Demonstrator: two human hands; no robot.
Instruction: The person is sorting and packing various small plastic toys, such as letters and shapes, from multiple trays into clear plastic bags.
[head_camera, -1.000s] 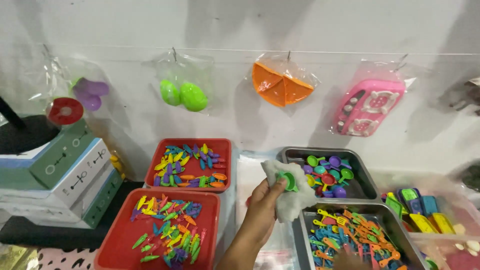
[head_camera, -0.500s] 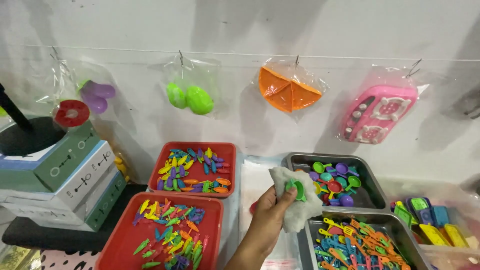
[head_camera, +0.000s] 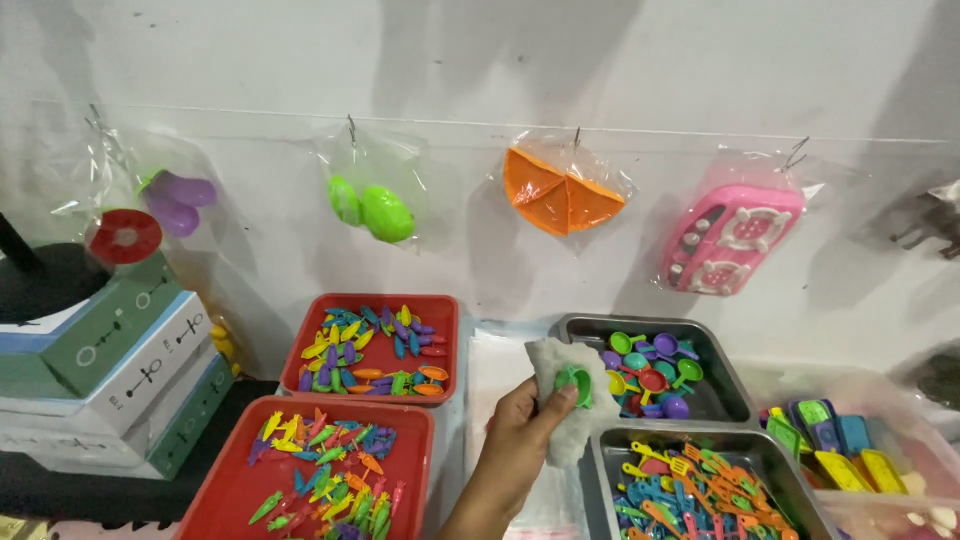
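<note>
The left hand (head_camera: 520, 430) grips a crumpled off-white cloth (head_camera: 562, 400) with a small green toy pan (head_camera: 575, 383) pressed into it by the thumb, held above the near-left corner of the far metal tray (head_camera: 720, 385). The right hand is out of view.

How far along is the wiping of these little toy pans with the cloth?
Already sorted: the trays hold pieces by kind. In hand: the left hand presses a small green pan into a white cloth above the metal tray of round pans. The right hand is out of view. Left: many pans lie in that tray; which ones are already wiped cannot be told.
</note>
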